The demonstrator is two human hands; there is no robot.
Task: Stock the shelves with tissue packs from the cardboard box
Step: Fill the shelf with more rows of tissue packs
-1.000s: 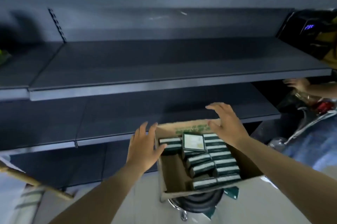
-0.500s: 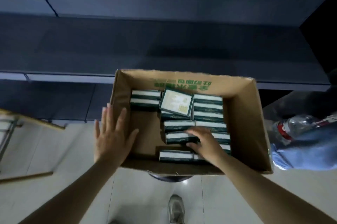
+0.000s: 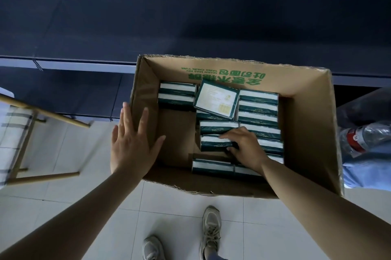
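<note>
Right hand in the box, on a pack!

Your right hand [image 3: 246, 147] reaches into the box [image 3: 306, 132], fingers and thumb curled round one green-and-white pack [image 3: 213, 143] near the middle of the box floor, and that pack sits in a row with its neighbours. Your left hand [image 3: 132, 143] lies flat and spread against the box's left wall, fingers straight, holding nothing. More packs [image 3: 259, 109] line up toward the far wall, one pack [image 3: 216, 101] lying tilted, label up, on top of them. The dark shelf [image 3: 190, 27] runs just beyond the box's far edge. Your shoes [image 3: 210, 230] stand on the pale tiles below. A bottle [image 3: 364, 137] shows at the right.
</note>
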